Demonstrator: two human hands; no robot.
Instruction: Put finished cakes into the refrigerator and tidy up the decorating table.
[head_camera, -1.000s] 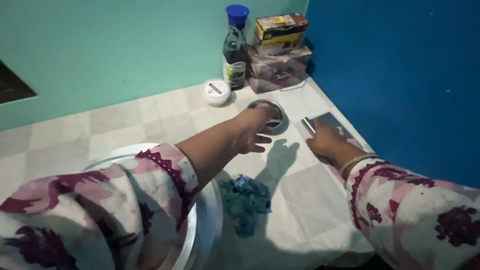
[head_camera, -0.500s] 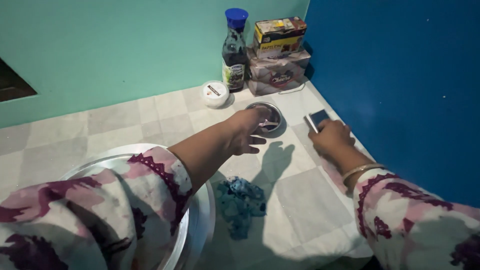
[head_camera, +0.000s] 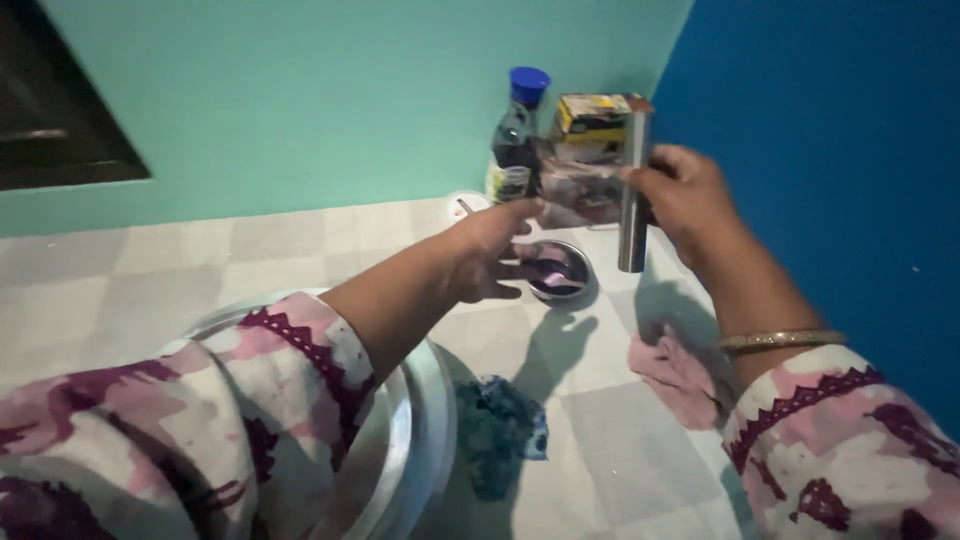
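Two hands at work over a pale tiled tabletop (head_camera: 300, 250) set in a corner of teal and blue walls.

Right hand (head_camera: 685, 195): raised, fingers wrapped firmly round a tall metal cylinder (head_camera: 633, 190) held upright above the tabletop; gold bangle (head_camera: 780, 341) on the wrist, floral pink-and-white sleeve below it.

Left hand (head_camera: 495, 250): reaching forward, fingers loosely curled, resting at the near rim of a small steel bowl (head_camera: 560, 272); whether it grips the rim cannot be told. The bowl stands on the tabletop just beyond the fingertips and below the cylinder's lower end, holding something purple.

Beyond the left hand: dark bottle with blue cap (head_camera: 518, 140), a small white round lid (head_camera: 466, 205) just to its left, stacked cardboard boxes (head_camera: 590, 150) to its right, partly behind the cylinder.

Beneath the right forearm: crumpled pink cloth (head_camera: 680, 370) lying on the tabletop.

Beneath the left forearm: large round steel plate (head_camera: 420, 440), mostly covered by the sleeve; just beside its right edge, a crumpled blue cloth (head_camera: 500, 430).
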